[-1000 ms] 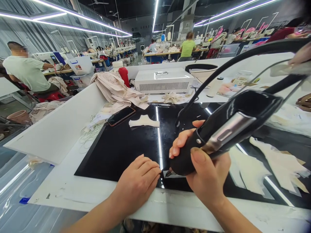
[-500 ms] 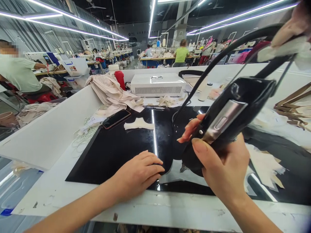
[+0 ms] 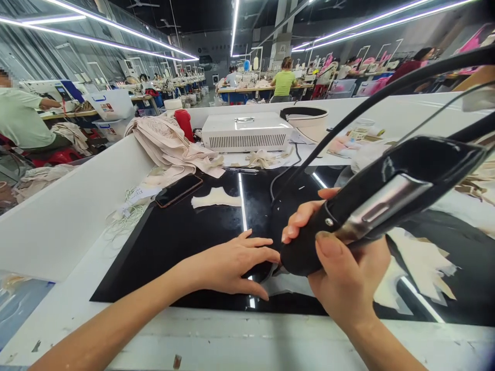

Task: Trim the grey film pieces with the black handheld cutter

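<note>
My right hand [image 3: 350, 278] is wrapped around a black corded hand tool [image 3: 394, 180], its thumb by the silver lever. The tool slants up to the right, its rounded lower end above a pale, thin piece [image 3: 292, 284] on the glossy black work surface [image 3: 162, 263]. Its working tip is hidden. Flat and open, my left hand [image 3: 235, 263] has its fingers spread, the fingertips beside the tool's lower end and the edge of the pale piece. I cannot tell whether they touch it. A cut cream fabric piece [image 3: 216, 198] lies beyond my left hand.
A phone [image 3: 178, 190] and tangled cords [image 3: 126, 219] lie on the left. Behind are heaped beige fabric [image 3: 162, 144], a red bottle [image 3: 183, 125] and a white vented box [image 3: 247, 131]. Cream pieces [image 3: 421, 260] lie on the right. A thick black cord [image 3: 359, 111] arches overhead. Co-workers sit beyond.
My left hand has moved right toward the tool's lower end, and its fingers have spread. My right hand has tilted the tool lower to the right. The view has shifted slightly.
</note>
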A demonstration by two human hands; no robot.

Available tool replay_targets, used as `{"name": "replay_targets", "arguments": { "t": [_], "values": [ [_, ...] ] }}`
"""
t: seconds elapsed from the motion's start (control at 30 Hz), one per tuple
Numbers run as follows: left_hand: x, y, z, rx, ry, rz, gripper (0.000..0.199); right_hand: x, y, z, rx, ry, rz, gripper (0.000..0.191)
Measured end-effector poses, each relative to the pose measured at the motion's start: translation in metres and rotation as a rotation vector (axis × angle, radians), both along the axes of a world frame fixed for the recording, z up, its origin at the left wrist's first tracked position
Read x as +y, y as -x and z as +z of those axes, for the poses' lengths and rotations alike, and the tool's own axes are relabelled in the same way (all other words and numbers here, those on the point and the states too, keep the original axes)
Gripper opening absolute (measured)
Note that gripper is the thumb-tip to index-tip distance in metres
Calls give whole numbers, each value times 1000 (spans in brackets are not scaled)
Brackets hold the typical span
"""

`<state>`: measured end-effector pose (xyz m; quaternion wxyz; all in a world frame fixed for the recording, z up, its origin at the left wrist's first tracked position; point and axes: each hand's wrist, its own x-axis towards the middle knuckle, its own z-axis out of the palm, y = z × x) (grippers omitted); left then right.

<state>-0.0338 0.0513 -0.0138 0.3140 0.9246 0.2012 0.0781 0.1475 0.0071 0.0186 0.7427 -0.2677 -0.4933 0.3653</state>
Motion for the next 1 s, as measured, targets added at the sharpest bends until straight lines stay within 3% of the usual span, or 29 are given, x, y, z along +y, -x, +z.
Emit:
{"name": "replay_targets", "arguments": {
  "t": [0.2, 0.4, 0.63, 1.0],
  "values": [
    [0, -1, -1, -1, 24, 2, 61, -9, -10, -2, -38, 7, 9, 40],
    [-1, -2, 0, -4, 35, 13, 66, -20, -24, 1, -68, 74, -84, 39],
    [-4, 1, -6, -57, 1, 45, 70, -19, -25, 0, -56, 78, -123, 38],
    [-11, 2, 0, -20, 6, 69, 68, -21, -26, 4, -54, 90, -129, 39]
  ]
}}
